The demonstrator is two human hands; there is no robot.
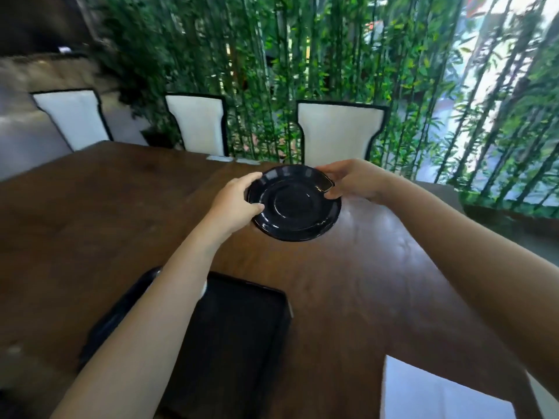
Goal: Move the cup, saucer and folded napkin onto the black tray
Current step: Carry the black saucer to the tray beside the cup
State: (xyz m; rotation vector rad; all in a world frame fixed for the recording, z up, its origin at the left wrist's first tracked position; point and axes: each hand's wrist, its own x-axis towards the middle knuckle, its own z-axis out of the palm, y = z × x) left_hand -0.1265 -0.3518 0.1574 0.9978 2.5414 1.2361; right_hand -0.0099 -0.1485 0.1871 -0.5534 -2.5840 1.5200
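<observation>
Mid-frame, the black saucer (295, 204) sits between both hands, left hand (239, 204) and right hand (354, 179), fingers clamped on opposite rims.

A glossy black saucer (295, 204), round with a sunken centre ring, sits tilted between both hands, gripped at opposite rims. The black tray (242, 328), rectangular and empty, lies flat below the left forearm.
</observation>
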